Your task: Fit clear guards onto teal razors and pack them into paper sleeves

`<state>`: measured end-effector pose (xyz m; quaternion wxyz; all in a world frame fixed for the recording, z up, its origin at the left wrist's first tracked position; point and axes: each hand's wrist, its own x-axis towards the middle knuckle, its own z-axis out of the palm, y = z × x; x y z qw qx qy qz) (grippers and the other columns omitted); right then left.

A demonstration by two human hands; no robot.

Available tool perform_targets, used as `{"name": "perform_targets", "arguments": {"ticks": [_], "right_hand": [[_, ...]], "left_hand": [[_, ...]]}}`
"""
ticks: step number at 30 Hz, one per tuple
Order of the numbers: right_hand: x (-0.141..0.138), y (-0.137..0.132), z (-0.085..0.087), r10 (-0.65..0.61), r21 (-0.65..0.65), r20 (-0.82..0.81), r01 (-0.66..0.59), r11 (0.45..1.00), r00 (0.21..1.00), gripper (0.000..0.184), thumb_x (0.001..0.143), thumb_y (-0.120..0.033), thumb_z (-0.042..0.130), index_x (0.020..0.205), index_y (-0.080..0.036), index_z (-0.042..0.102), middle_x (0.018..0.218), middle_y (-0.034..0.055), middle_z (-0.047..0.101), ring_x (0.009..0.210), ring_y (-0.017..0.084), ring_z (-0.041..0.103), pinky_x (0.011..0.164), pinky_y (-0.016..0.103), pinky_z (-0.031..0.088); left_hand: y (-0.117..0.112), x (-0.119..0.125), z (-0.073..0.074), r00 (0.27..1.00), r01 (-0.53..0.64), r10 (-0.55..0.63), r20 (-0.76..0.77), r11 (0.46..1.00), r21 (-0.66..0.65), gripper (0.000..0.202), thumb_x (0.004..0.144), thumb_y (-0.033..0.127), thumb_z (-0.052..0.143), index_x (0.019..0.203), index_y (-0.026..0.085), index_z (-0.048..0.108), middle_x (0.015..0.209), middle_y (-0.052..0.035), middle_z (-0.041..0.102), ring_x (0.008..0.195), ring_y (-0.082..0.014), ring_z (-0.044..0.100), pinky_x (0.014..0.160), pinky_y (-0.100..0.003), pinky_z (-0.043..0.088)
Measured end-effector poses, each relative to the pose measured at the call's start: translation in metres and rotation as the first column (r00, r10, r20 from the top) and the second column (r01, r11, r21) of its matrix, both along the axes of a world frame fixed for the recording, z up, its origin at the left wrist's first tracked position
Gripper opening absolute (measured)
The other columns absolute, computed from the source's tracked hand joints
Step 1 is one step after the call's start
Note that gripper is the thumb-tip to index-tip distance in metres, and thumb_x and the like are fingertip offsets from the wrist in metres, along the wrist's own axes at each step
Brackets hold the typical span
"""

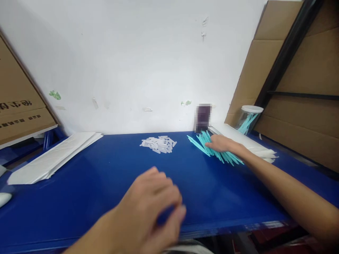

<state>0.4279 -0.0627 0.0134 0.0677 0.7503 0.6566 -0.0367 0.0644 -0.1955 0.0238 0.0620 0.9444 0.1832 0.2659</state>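
My right hand reaches into a loose pile of thin teal plastic sticks at the back right of the blue table. Its fingers are drawn together over the sticks, and the fingertips partly disappear among them. My left hand, smeared a little by motion, hovers near the front edge with curled fingers and the thumb close to them. What it holds, if anything, does not show. Between the hands, farther back, lies a heap of small, narrow whitish translucent plastic pieces.
White padded envelopes lie stacked at left, more white packaging at right. A clear jar with a white lid holds teal sticks. A dark blurred-out object leans on the wall. Cardboard flanks the blue table.
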Motion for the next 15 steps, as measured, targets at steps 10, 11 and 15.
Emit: {"name": "perform_targets", "arguments": {"ticks": [10,11,15], "right_hand": [[-0.038,-0.034,0.026,0.239,0.078,-0.003,-0.238,0.968,0.971,0.039,0.101,-0.044,0.039,0.076,-0.018,0.053,0.081,0.0104,0.064,0.066,0.02,0.055,0.06,0.033,0.035],[-0.052,-0.041,0.028,0.309,0.081,-0.013,-0.307,0.948,0.951,0.036,0.1,-0.045,0.041,0.075,-0.02,0.051,0.08,0.0083,0.063,0.065,0.019,0.053,0.06,0.032,0.034],[-0.115,-0.063,0.023,0.685,-0.017,-0.129,-0.692,0.722,0.717,0.025,0.097,-0.038,0.05,0.079,-0.021,0.053,0.075,0.0033,0.062,0.06,0.016,0.051,0.058,0.03,0.03]], "left_hand": [[0.168,-0.051,-0.007,0.88,-0.472,0.466,-0.095,0.881,-0.046,0.045,0.097,0.045,0.04,0.06,0.02,0.04,0.051,0.0032,0.038,0.052,-0.0133,0.034,0.064,-0.033,0.03],[0.176,-0.061,-0.013,0.853,-0.521,0.517,-0.066,0.85,-0.074,0.045,0.096,0.046,0.04,0.06,0.02,0.041,0.051,0.0033,0.037,0.051,-0.0134,0.034,0.061,-0.032,0.028],[0.187,-0.082,-0.027,0.8,-0.58,0.597,0.057,0.794,-0.179,0.048,0.097,0.05,0.037,0.065,0.018,0.056,0.051,0.003,0.041,0.051,-0.0139,0.04,0.058,-0.03,0.029]]}}
